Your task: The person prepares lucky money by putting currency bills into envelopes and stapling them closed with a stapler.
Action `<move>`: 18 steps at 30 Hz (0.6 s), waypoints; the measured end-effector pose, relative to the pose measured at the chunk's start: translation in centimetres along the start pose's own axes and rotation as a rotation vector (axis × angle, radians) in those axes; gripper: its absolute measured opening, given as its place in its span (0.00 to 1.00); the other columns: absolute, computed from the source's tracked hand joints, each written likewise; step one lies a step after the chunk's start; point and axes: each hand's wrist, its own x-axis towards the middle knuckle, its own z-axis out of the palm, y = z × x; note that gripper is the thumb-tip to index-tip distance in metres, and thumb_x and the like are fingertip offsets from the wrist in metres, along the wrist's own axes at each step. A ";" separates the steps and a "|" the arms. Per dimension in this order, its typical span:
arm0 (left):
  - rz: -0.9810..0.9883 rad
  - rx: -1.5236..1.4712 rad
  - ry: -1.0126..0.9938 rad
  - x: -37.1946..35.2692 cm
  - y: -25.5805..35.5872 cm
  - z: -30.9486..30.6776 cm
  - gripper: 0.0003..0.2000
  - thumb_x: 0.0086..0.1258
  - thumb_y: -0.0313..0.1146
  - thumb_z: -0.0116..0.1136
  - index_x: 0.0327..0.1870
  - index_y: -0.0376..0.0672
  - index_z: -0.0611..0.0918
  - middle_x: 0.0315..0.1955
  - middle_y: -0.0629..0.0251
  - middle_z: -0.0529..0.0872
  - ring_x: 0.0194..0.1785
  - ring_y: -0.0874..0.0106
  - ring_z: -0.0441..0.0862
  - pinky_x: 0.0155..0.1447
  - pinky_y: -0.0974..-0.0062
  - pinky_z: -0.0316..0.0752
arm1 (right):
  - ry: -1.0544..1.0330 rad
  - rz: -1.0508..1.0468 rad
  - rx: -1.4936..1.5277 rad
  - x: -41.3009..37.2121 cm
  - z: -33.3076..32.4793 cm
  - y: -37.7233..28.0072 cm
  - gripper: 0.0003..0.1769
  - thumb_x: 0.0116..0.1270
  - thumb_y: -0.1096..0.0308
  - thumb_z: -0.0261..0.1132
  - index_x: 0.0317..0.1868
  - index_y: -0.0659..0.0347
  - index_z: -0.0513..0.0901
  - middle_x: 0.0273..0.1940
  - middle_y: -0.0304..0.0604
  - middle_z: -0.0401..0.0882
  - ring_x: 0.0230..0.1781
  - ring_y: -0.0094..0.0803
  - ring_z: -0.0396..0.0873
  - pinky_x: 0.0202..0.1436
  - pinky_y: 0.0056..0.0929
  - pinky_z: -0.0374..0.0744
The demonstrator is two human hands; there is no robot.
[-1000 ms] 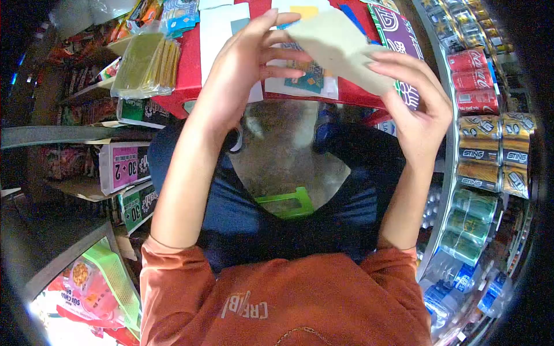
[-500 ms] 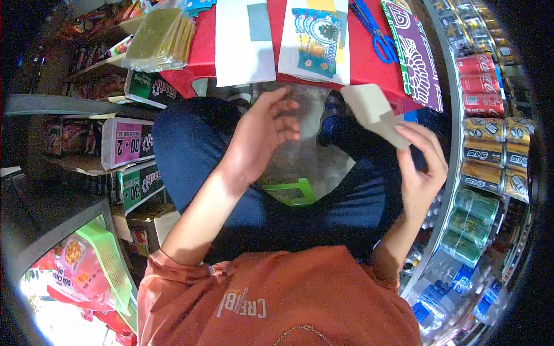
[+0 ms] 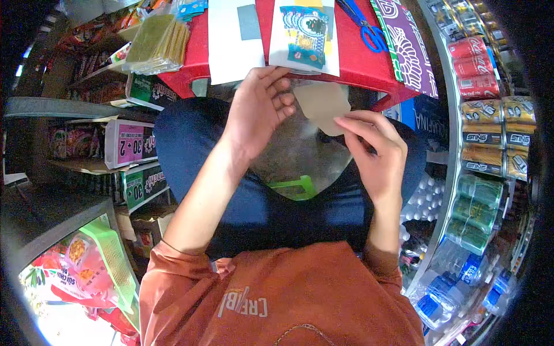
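My right hand [image 3: 378, 150] pinches the lower right corner of a plain beige card [image 3: 323, 105] between thumb and fingers, over my lap. Just left of the card, my left hand [image 3: 258, 109] is raised with its fingers curled loosely and apart, holding nothing visible; its fingertips are near the front edge of the red table [image 3: 199, 43]. On that table lie a white sheet with a grey patch [image 3: 235, 52] and, to its right, another white sheet [image 3: 279, 55] bearing teal printed packets [image 3: 306, 37].
Blue scissors [image 3: 369, 32] and a purple patterned bag [image 3: 407, 52] lie at the table's right. Clear packs of yellow-green sheets [image 3: 156, 46] sit at its left. Shelves with boxes [image 3: 130, 144] stand left; drink cans [image 3: 473, 66] and bottles [image 3: 444, 294] line the right.
My right hand has moved left with the card, bringing it close to my left hand. My left hand has shifted slightly left. The view has tilted a little, so the table sits higher.
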 end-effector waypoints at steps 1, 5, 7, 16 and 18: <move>0.003 -0.002 0.001 -0.1 0.2 0.3 0.21 0.78 0.46 0.49 0.60 0.39 0.76 0.40 0.70 0.79 0.40 0.72 0.77 0.49 0.73 0.74 | 0.009 0.002 -0.020 0.0 0.3 -0.1 0.16 0.56 0.75 0.74 0.45 0.48 0.92 0.45 0.37 0.87 0.36 0.36 0.83 0.44 0.32 0.81; 0.013 -0.037 -0.053 -0.1 0.6 0.7 0.23 0.78 0.47 0.50 0.61 0.36 0.76 0.40 0.70 0.79 0.40 0.72 0.76 0.50 0.74 0.74 | 0.069 -0.050 -0.069 -0.1 1.5 -0.4 0.17 0.56 0.73 0.75 0.46 0.44 0.92 0.45 0.33 0.87 0.32 0.33 0.80 0.39 0.30 0.78; 0.015 -0.056 -0.079 0.0 0.7 0.8 0.24 0.77 0.47 0.50 0.62 0.34 0.76 0.40 0.69 0.80 0.40 0.73 0.76 0.50 0.74 0.74 | 0.102 -0.059 -0.091 -0.2 2.0 -0.5 0.17 0.56 0.73 0.75 0.46 0.44 0.92 0.45 0.32 0.87 0.31 0.32 0.79 0.38 0.30 0.77; 0.021 -0.031 -0.078 -0.1 1.2 1.8 0.24 0.78 0.47 0.47 0.62 0.35 0.76 0.39 0.70 0.78 0.37 0.75 0.75 0.45 0.76 0.72 | 0.175 -0.106 -0.095 0.0 3.6 -0.6 0.19 0.56 0.73 0.75 0.48 0.43 0.92 0.46 0.31 0.87 0.30 0.30 0.78 0.39 0.28 0.77; 0.008 -0.071 -0.109 -0.1 1.3 1.5 0.25 0.77 0.46 0.50 0.63 0.34 0.76 0.39 0.70 0.80 0.36 0.76 0.75 0.39 0.79 0.72 | 0.201 -0.106 -0.104 0.1 3.9 -0.5 0.20 0.56 0.73 0.75 0.49 0.43 0.92 0.46 0.31 0.87 0.30 0.30 0.78 0.39 0.27 0.77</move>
